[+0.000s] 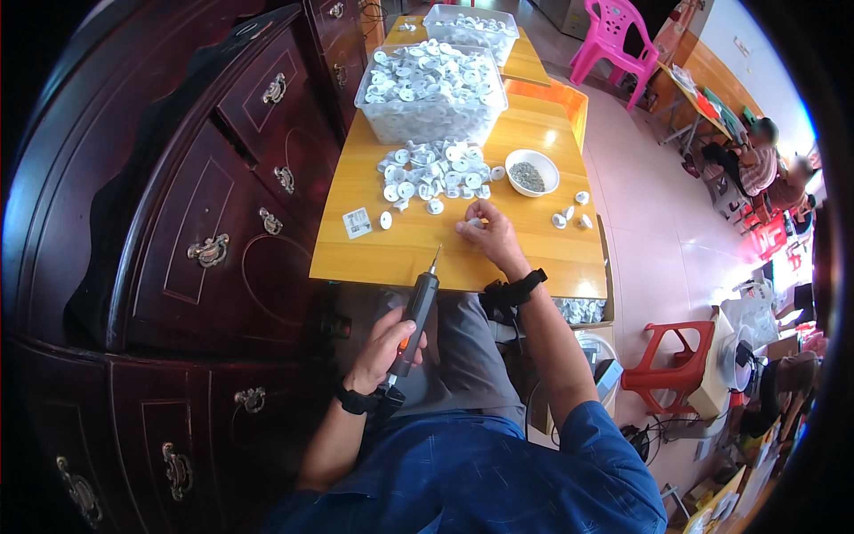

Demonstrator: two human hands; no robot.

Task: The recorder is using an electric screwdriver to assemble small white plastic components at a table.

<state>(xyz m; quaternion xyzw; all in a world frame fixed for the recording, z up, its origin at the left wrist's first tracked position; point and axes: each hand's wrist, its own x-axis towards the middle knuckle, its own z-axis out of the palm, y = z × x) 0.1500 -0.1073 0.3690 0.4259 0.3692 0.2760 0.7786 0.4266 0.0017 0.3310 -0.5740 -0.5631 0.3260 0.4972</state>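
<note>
My left hand (381,350) is wrapped round a dark grey electric screwdriver (420,311) with an orange switch. Its thin bit points up and away, just over the table's near edge. At the table, my right hand (495,238) pinches a small white round plastic part (477,222), partly hidden by the fingers. Beyond it lies a loose heap of similar white plastic parts (436,169). A white bowl (552,174) of small metal screws (527,176) stands to the right of the heap. One single white disc (385,220) lies left of my right hand.
A large clear bin (427,120) full of white parts stands on the wooden table (534,258), with another bin (496,40) behind. Several parts (569,216) lie at the right edge. Dark drawers (200,240) flank the left. A red stool (672,365) and seated people are at right.
</note>
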